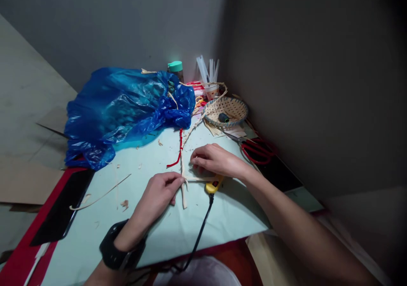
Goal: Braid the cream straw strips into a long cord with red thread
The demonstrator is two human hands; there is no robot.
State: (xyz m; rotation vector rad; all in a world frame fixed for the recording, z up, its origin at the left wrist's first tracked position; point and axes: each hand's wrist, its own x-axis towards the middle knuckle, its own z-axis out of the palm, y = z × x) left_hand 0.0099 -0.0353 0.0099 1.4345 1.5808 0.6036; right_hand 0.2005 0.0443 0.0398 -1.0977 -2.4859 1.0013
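A pale, straw-like strip [184,199] lies upright on the table and meets a crosswise pale strip [200,179]. Where they join, my left hand [163,188] pinches the upright strip between thumb and forefinger. A bent red strand [181,140] lies along the upper end, beside a twisted pale cord [192,129] running toward the basket. My right hand [213,159] is curled above the crosswise strip, thumb close to the fingers; what it holds, if anything, is hidden. Below it lies a yellow tool [212,186] with a black cord [202,226].
A blue plastic bag [127,101] fills the back left. Behind stand a green-lidded jar [175,67] and a cup [212,92] of translucent sticks. A woven basket [237,108] holds a dark spool [223,118]; red-handled scissors [257,150] lie right. A black flat panel [63,209] lies left.
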